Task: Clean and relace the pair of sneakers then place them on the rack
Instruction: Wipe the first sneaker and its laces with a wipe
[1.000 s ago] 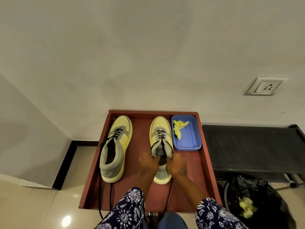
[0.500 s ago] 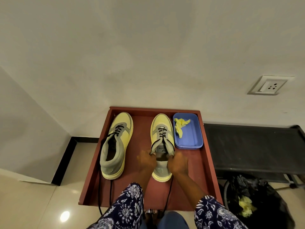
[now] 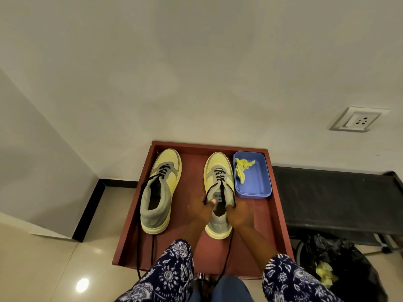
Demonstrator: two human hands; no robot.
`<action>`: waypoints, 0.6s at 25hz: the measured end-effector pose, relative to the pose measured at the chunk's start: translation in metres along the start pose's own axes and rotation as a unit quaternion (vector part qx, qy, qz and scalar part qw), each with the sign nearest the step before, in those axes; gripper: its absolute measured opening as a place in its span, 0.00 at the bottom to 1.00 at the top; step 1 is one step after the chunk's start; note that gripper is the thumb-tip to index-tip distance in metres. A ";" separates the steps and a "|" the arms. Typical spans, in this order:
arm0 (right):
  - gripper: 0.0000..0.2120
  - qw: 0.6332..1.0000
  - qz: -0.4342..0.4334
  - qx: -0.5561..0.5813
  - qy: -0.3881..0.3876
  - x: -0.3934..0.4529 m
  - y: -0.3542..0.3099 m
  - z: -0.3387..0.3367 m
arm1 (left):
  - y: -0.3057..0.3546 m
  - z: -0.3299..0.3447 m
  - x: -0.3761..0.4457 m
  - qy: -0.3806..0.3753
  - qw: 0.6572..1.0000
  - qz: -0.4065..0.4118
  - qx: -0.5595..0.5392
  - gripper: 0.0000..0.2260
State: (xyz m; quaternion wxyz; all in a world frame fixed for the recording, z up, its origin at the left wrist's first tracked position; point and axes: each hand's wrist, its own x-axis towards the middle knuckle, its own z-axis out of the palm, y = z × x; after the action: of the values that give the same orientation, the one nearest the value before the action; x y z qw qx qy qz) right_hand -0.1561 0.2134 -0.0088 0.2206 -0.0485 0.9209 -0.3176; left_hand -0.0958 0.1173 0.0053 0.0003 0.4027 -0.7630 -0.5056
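Two yellow and grey sneakers stand toes to the wall on a red-brown wooden tray (image 3: 277, 214). The left sneaker (image 3: 160, 190) is partly laced, and its black lace ends trail over the tray's front edge. My left hand (image 3: 199, 209) and my right hand (image 3: 241, 214) flank the collar of the right sneaker (image 3: 218, 171). Each hand grips one end of its black lace (image 3: 220, 182), which is threaded through the lower eyelets. The right end hangs down past the tray front.
A blue plastic tub (image 3: 257, 184) with a crumpled yellow cloth (image 3: 242, 168) sits on the tray beside the right sneaker. A black rack (image 3: 335, 197) stands to the right against the wall. A black rubbish bag (image 3: 340, 264) lies below it. A wall socket (image 3: 357, 122) is above.
My hands have moved slightly toward the sneaker's tongue and pulled the lace ends taut. The camera has tilted a little.
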 end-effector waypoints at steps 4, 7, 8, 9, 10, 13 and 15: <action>0.15 0.999 -0.023 0.026 0.005 -0.006 -0.002 -0.009 | -0.004 -0.025 -0.005 0.001 0.999 0.027 0.046 0.25; 0.17 0.998 -0.032 0.031 0.037 -0.013 -0.006 -0.014 | -0.006 -0.050 -0.012 0.039 0.994 0.088 0.050 0.25; 0.17 0.998 -0.038 0.029 0.047 -0.014 -0.009 -0.014 | -0.008 -0.058 -0.014 0.055 0.993 0.098 0.041 0.25; 0.17 0.997 -0.049 0.027 0.057 -0.015 -0.013 -0.012 | -0.010 -0.065 -0.015 0.075 0.991 0.106 0.027 0.24; 0.17 0.995 -0.064 0.027 0.066 -0.018 -0.020 -0.009 | -0.013 -0.073 -0.016 0.094 0.989 0.110 0.013 0.24; 0.19 0.990 -0.109 0.006 0.090 -0.028 -0.045 0.004 | -0.023 -0.095 -0.017 0.141 0.982 0.121 0.034 0.22; 0.22 0.988 -0.126 0.003 0.086 -0.038 -0.063 0.015 | -0.032 -0.110 -0.015 0.165 0.978 0.116 0.056 0.20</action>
State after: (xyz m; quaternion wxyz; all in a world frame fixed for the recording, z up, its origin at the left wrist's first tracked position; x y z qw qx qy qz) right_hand -0.1189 0.1631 0.0331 0.0991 -0.1362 0.9219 -0.3488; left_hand -0.0214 0.0363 0.0408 0.1619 0.3887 -0.8213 -0.3850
